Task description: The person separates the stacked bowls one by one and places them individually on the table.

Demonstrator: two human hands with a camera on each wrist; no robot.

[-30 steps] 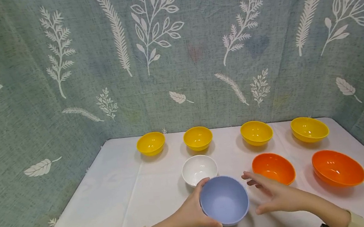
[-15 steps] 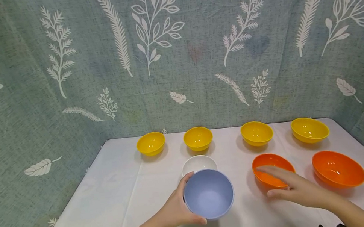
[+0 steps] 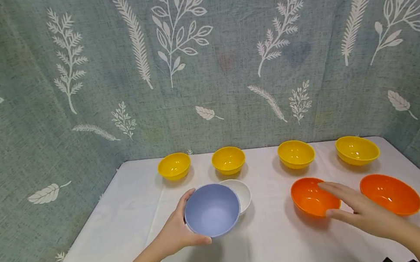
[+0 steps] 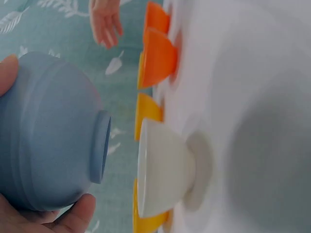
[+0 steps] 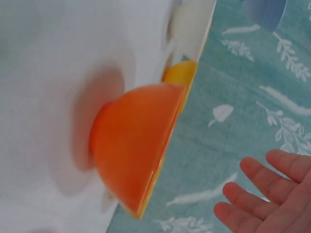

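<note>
Above the white table (image 3: 287, 244), left hand (image 3: 175, 233) grips blue bowl (image 3: 212, 210), held clear, overlapping white bowl (image 3: 241, 192); right hand (image 3: 363, 212), fingers spread, hovers over near orange bowl (image 3: 310, 199); no lettering legible on any bowl

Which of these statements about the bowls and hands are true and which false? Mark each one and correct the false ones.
1. The left hand holds the blue bowl. True.
2. The blue bowl rests on the table. False: it is held in the air.
3. Four yellow bowls line the back. True.
4. The right hand grips an orange bowl. False: it hovers open above it.
</note>
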